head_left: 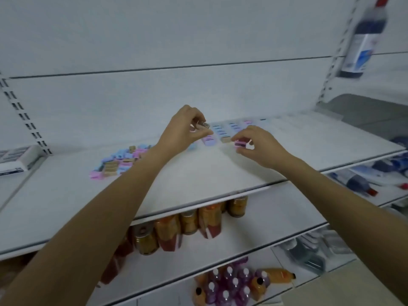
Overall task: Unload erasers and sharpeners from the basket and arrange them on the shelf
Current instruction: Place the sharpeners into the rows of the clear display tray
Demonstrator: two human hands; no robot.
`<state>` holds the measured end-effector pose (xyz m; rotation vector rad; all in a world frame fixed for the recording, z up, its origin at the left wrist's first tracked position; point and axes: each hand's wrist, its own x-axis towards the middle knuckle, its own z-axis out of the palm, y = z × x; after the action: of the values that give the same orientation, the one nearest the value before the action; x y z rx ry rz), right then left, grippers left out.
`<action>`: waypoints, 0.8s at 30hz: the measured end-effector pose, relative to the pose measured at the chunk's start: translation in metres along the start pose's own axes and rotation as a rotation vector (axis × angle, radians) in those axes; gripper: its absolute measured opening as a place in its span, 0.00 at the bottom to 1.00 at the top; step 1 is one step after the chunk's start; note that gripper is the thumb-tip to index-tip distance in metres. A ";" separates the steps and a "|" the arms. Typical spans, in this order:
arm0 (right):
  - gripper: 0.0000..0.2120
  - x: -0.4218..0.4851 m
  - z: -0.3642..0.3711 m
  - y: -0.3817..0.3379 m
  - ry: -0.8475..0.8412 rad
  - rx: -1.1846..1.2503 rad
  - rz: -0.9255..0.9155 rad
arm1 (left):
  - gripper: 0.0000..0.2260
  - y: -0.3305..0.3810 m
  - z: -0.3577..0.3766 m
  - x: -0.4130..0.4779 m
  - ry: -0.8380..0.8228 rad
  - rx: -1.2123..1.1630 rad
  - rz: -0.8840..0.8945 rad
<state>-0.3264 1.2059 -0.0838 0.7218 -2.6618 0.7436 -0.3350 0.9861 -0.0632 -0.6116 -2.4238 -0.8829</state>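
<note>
Hard to tell eraser from sharpener anywhere on the white shelf (198, 173): all too small and blurred. Pinching, in the curled fingertips of the left hand (183, 127), a small pale piece (201, 125) held just above the back of the shelf, kind unclear. Pinching, between thumb and fingers of the right hand (258, 146), a pink piece (240, 144) low over the shelf's middle; touching the surface or just off it, cannot tell. Toward the shelf's back wall, neat rows (231, 128) of blue and pink pieces, partly hidden behind both hands. On the shelf's left half, a loose pile (123, 160) of pink, blue and tan pieces, right edge covered by the left forearm (110, 206). Beside the shelf's left end, a white box (16, 159) cut off by the frame, dark print unreadable. Above the shelf's right end, a dark bottle (364, 40) with a white-and-blue label, smeared beyond reading. Under the shelf, cans and cartons (189, 221), tops hidden by its front edge; lower still, purple bottles (229, 283) with white caps.
</note>
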 end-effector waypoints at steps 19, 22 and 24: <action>0.08 -0.002 -0.062 0.143 0.098 0.245 0.126 | 0.09 0.053 0.119 0.113 -0.164 0.058 0.051; 0.08 0.011 -0.071 0.161 0.119 0.189 0.130 | 0.09 0.047 0.136 0.135 -0.155 0.044 0.038; 0.08 0.020 -0.079 0.174 0.133 0.142 0.132 | 0.09 0.047 0.148 0.146 -0.157 0.007 0.012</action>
<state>-0.4263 1.3703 -0.0813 0.5143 -2.5738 0.9878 -0.4655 1.1549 -0.0567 -0.7166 -2.5588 -0.8506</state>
